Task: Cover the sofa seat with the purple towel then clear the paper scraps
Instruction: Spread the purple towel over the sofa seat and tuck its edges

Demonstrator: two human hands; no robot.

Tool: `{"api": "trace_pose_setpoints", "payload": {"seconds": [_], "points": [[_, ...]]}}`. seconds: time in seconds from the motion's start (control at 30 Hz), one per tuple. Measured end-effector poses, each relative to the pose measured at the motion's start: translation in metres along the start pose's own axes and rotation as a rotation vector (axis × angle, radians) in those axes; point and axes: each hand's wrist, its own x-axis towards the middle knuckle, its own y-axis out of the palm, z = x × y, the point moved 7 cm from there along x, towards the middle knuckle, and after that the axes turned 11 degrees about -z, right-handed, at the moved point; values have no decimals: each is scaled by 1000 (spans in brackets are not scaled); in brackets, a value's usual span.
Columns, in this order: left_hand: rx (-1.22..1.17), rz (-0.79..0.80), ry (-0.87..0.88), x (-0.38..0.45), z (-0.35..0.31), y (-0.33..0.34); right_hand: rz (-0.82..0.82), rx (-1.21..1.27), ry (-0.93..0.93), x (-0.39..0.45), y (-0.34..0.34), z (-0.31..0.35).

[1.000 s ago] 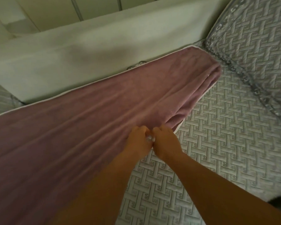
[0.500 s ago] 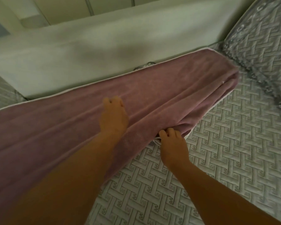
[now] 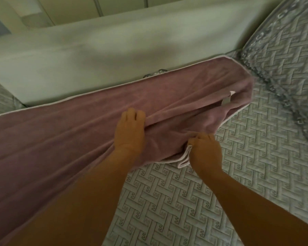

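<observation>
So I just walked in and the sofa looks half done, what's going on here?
A person is spreading a purple towel over the quilted sofa seat. The left hand presses on a fold in the towel, while the right hand grips its white-trimmed near edge. The towel lies bunched along the backrest, so much of the seat on the right is not yet covered. No paper scraps are in view.

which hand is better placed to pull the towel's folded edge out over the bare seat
Right. The right hand already pinches the purple towel at its white-trimmed edge, beside the uncovered quilted seat. The left hand lies farther back on a fold.
</observation>
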Motion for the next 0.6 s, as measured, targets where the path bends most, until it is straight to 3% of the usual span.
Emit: {"api": "trace_pose_setpoints", "payload": {"seconds": [0.13,0.2,0.3,0.4,0.47,0.6], "points": [[-280,340,282,-40,-59,22,-118,214,95,8,-19,6],[-351,394,271,-52,-79,36,-134,426,132,11,-25,15],[-592,278,-140,-33,-74,39,-210,647,288,10,-30,13],[-922,272,-498,-25,-70,35,-291,633,464,2,-33,-5],[-968,249,-638,-24,-66,29,-174,634,634,-8,-22,-15],[-1013,291,-720,-33,-74,24,11,810,961,-28,-6,-21]]}}
